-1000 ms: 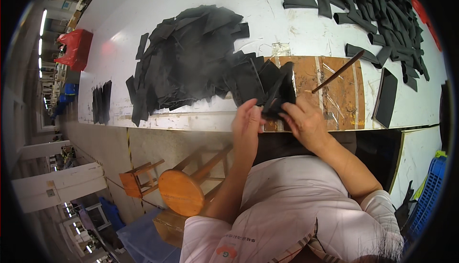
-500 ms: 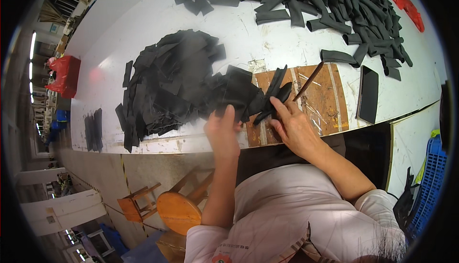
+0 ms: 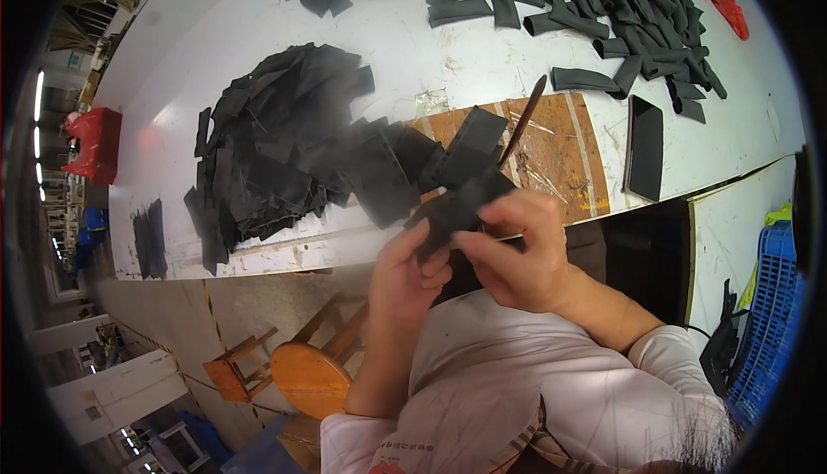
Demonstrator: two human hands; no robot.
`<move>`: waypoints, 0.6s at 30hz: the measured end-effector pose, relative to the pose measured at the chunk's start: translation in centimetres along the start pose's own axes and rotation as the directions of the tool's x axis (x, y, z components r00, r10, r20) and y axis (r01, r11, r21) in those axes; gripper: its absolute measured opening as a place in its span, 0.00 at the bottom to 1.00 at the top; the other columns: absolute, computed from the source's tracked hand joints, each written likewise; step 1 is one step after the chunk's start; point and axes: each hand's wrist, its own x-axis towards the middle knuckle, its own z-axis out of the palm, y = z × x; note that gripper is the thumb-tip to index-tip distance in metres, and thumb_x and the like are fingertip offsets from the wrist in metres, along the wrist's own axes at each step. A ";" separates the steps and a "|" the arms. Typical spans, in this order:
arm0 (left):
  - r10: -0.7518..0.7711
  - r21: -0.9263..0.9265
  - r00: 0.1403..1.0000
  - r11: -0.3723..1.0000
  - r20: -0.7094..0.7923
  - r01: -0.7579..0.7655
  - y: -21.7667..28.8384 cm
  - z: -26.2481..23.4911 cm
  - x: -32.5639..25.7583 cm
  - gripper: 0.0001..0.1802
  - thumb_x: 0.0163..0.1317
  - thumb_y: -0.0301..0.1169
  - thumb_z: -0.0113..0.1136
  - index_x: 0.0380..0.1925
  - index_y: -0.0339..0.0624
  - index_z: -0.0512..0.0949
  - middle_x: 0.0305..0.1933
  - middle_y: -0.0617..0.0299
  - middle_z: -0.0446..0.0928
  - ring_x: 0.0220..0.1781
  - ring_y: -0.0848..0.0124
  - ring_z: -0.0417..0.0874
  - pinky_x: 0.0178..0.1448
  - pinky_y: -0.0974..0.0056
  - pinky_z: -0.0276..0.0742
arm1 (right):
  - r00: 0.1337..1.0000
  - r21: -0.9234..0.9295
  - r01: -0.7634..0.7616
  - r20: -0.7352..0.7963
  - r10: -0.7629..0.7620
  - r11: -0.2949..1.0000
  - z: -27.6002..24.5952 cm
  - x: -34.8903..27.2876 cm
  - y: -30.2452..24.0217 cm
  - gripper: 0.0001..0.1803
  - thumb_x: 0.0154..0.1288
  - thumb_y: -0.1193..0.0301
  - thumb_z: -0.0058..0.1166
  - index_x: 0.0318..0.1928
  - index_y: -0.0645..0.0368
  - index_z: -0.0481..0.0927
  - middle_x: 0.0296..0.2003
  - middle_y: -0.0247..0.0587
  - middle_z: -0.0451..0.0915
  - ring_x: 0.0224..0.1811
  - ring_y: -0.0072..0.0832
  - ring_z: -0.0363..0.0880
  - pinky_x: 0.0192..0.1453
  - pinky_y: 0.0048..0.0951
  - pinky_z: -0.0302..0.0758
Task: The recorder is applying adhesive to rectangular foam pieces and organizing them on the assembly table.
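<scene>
A small black fabric piece [image 3: 458,214] is held up in front of me, just over the table's near edge. My left hand [image 3: 408,269] is closed on its left end, thumb on top and fingers curled beneath. At its right end my right hand [image 3: 527,248] pinches it between thumb and fingers. Just beyond lie more flat black pieces [image 3: 472,142], partly on a brown wooden board [image 3: 564,151]. They run leftward into a big loose heap of black fabric pieces [image 3: 280,142]. A dark pointed stick [image 3: 524,119] slants up over the board, its lower end hidden behind the fabric.
Rolled black fabric tubes [image 3: 637,26] are heaped at the far right of the white table [image 3: 202,39]. A black phone-like slab [image 3: 644,148] lies right of the board. Red bags [image 3: 93,147] sit at the far left. Below stand wooden stools [image 3: 310,379] and a blue crate [image 3: 771,302].
Both hands have drawn together and nearer to me, and a black fabric piece is now between them. My left hand, apart from the fabric before, has closed on it. The whole view has shifted slightly.
</scene>
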 end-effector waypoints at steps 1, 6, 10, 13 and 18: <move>0.002 -0.008 1.000 1.000 -0.005 -0.002 0.0 0.1 -0.1 0.09 0.60 0.32 0.45 0.30 0.38 0.69 0.20 0.64 0.65 0.16 0.79 0.58 0.16 0.76 0.53 | 0.978 -0.155 0.209 0.011 -0.210 0.965 -0.3 1.0 -0.4 0.10 0.39 0.75 0.58 0.27 0.59 0.75 0.31 0.37 0.70 0.29 0.33 0.71 0.38 0.27 0.68; -0.092 0.099 0.993 0.992 0.075 0.084 -0.8 -0.4 -0.8 0.11 0.61 0.33 0.42 0.30 0.37 0.70 0.22 0.62 0.68 0.16 0.78 0.61 0.15 0.75 0.53 | 0.971 0.156 0.021 0.233 -0.057 0.988 -0.2 -0.3 1.8 0.08 0.38 0.77 0.57 0.26 0.57 0.76 0.27 0.36 0.75 0.29 0.33 0.72 0.34 0.28 0.68; 0.420 0.502 0.907 0.786 -0.009 -0.359 -1.1 -0.1 -1.4 0.13 0.61 0.33 0.43 0.35 0.34 0.71 0.27 0.60 0.72 0.21 0.77 0.67 0.21 0.75 0.60 | 0.915 0.332 -0.279 0.376 0.145 0.901 -0.8 0.2 2.2 0.05 0.45 0.76 0.57 0.24 0.63 0.76 0.22 0.40 0.75 0.26 0.33 0.72 0.30 0.28 0.69; 0.597 0.624 0.798 0.591 0.087 -0.511 -0.2 0.5 -2.2 0.13 0.60 0.33 0.45 0.37 0.34 0.72 0.30 0.61 0.74 0.26 0.76 0.72 0.29 0.75 0.65 | 0.850 0.403 -0.444 0.473 0.233 0.801 -1.6 0.3 1.9 0.05 0.48 0.75 0.56 0.25 0.64 0.76 0.23 0.40 0.75 0.27 0.32 0.72 0.31 0.27 0.69; 0.299 0.716 0.925 0.591 0.234 -0.372 1.8 1.5 -2.6 0.13 0.60 0.30 0.48 0.38 0.31 0.72 0.33 0.59 0.75 0.33 0.77 0.74 0.34 0.74 0.68 | 0.821 0.427 -0.459 0.539 0.188 0.779 -1.6 0.3 2.7 0.06 0.51 0.73 0.54 0.27 0.65 0.76 0.22 0.41 0.74 0.26 0.33 0.73 0.31 0.28 0.68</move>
